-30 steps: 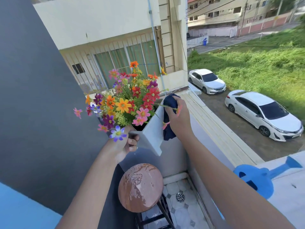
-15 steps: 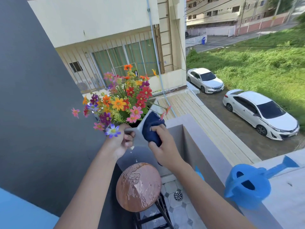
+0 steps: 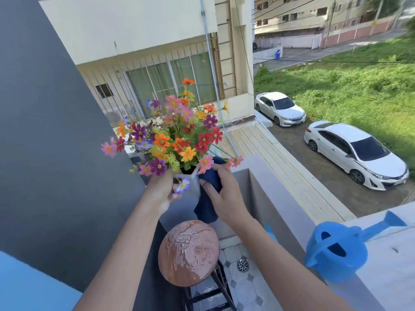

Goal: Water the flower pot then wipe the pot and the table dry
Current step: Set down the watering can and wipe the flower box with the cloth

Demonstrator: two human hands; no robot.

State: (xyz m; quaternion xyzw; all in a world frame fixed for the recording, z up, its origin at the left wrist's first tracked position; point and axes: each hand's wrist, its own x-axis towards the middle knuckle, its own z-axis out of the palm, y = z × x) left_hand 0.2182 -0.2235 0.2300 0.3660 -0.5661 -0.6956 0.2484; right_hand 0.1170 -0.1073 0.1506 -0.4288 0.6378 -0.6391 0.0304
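Wet round table (image 3: 188, 252), square pot (image 3: 195, 181), cloth (image 3: 205, 208)

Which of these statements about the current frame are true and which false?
1. The left hand holds the flower pot up off the table. True.
2. The right hand holds a yellow sponge. False: it presses a dark blue cloth to the pot.
3. The table top is dry. False: water streaks show on it.
4. The blue watering can sits on the ledge at right. True.
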